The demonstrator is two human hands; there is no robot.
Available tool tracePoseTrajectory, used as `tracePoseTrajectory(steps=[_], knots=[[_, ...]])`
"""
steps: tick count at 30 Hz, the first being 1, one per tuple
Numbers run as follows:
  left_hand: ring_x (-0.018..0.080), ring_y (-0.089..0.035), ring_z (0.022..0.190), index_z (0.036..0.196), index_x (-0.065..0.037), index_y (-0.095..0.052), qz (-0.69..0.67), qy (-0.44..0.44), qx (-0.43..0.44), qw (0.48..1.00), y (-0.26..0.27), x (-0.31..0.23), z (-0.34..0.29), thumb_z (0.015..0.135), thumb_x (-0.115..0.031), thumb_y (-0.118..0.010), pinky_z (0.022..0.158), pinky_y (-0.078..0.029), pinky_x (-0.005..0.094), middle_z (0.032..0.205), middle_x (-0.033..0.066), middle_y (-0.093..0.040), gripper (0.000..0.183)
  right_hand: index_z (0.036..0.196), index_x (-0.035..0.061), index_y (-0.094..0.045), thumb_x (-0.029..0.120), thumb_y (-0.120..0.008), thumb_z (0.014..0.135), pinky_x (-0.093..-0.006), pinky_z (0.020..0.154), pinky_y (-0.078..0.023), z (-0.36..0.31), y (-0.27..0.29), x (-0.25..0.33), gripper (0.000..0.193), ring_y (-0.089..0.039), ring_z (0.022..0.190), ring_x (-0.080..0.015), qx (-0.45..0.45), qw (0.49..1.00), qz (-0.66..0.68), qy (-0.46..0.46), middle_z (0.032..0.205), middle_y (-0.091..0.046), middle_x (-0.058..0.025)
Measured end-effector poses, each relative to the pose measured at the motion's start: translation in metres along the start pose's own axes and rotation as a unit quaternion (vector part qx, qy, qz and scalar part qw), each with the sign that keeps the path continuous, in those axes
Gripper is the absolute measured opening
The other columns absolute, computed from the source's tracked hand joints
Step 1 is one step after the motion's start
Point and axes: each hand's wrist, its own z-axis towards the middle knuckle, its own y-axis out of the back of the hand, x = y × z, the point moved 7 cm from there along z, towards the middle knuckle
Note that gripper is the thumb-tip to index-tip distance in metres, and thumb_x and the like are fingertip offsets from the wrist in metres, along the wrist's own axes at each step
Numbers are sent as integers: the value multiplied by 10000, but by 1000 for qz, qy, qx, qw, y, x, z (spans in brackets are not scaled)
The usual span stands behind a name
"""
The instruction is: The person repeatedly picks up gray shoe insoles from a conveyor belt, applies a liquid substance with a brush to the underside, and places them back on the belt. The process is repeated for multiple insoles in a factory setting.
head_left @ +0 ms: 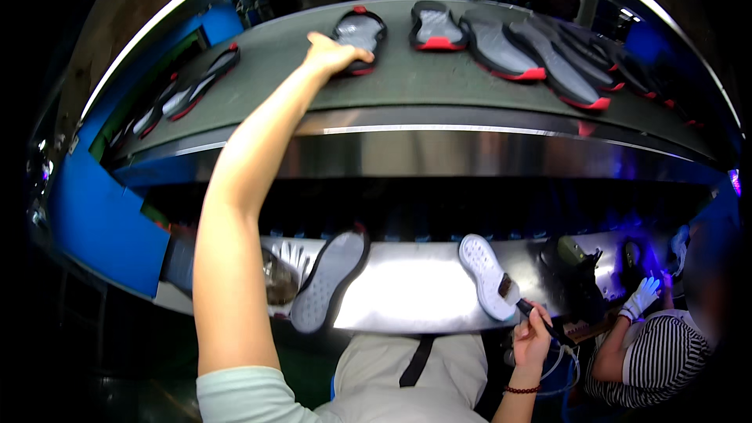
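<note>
My left arm reaches over the grey conveyor belt [274, 47]. My left hand [330, 55] is at the near edge of a grey-and-black shoe sole [360, 30] with red ends; its thumb and fingers are spread apart, and I see no firm hold. Low on the right, my right hand [533, 335] is closed around the dark handle of a brush [509, 290]. The brush head lies over the lower part of a white, perforated sole piece [479, 262] on the metal shelf [407, 282]. Left of it rests a grey sole with a dark rim [333, 278].
More red-tipped soles [501, 47] lie along the belt to the right, others [202, 82] to the left. A metal edge [470, 129] fronts the belt. A pale glove [291, 258] lies by a round container [278, 278]. At right, a co-worker's gloved hand [642, 298] is near dark items.
</note>
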Motion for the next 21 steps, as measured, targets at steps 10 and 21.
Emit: tracePoseTrajectory(steps=[10, 21], knots=[[346, -387, 1203, 1327, 104, -48, 11, 2, -30, 999, 48, 39, -25, 459, -505, -819, 998, -322, 360, 1314, 291, -310, 1311, 1061, 16, -529, 78, -487, 896, -183, 453, -353, -11, 12, -8, 181, -418, 487, -61, 56, 998, -8, 10, 1059, -589, -102], [305, -336, 1273, 1353, -94, -336, 149, -382, 129, 903, -110, -85, -45, 805, -416, -574, 1044, -280, 371, 1395, 169, -317, 678, 1039, -1, -539, 55, -510, 872, -185, 466, -363, -20, 5, 2, 179, -442, 507, -68, 21, 999, -21, 14, 1040, -603, -147]])
